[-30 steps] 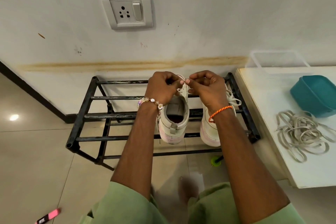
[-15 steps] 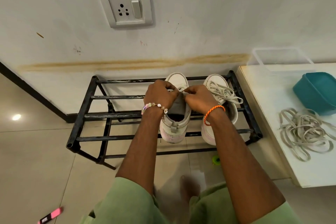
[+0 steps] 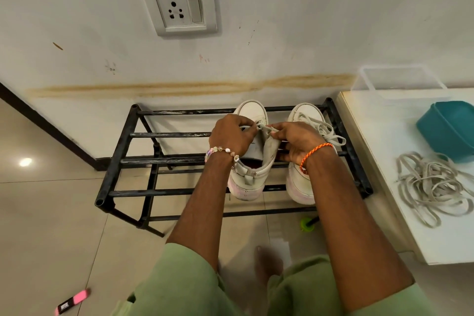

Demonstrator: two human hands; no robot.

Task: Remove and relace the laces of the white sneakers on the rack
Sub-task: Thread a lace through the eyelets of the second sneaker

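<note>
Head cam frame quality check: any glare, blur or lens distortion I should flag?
Head view: glare spot on the floor tile at left; wide-angle bowing shows in the wall baseboard and the table edge. Hands are sharp: left hand and right hand at the lace of the left sneaker. The foot below looks smeared. Lighting soft, shadows faint.

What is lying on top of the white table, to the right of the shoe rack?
On the white table lie loose laces, a teal tub and a clear container. The tub's inside is not visible.
</note>
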